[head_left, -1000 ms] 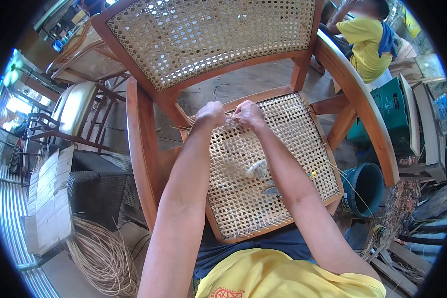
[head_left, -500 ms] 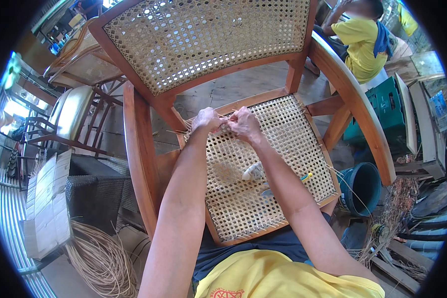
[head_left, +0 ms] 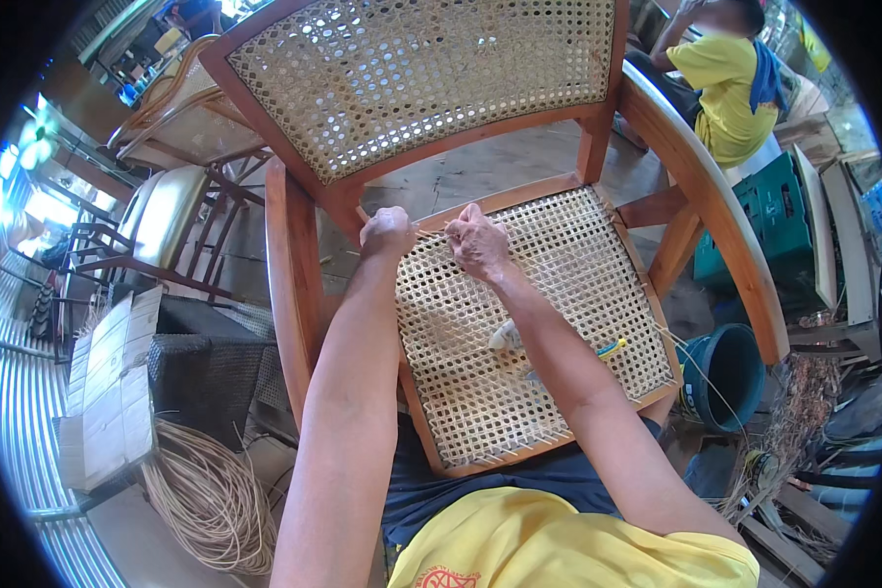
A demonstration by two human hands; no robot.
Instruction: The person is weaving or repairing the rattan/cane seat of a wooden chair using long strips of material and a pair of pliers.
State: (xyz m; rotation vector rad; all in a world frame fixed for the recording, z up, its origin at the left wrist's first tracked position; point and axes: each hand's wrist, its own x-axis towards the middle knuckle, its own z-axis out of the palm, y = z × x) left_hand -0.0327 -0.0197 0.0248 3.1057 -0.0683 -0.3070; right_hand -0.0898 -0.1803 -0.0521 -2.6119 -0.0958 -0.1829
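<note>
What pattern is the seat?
Seat: pale tan open lattice with small, regular holes; best in the head view.

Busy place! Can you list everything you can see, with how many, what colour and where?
Armchair: 1, reddish-brown wood, centre
Woven seat: 1, pale tan, in the armchair
Small lump: 1, whitish, on the seat
Tool: 1, yellow-ended, partly under the right forearm
Bucket: 1, dark teal, right
Crate: 1, green, right
Coiled strands: 1 bundle, tan, lower left
Cardboard: 1 piece, pale, left
Padded chair: 1, cream, left
Another person: 1, yellow shirt, upper right
Background clutter: uncountable, mixed colours, around the edges
Left hand: 1, bare, seat's far left corner
Right hand: 1, bare, seat's far edge
</note>
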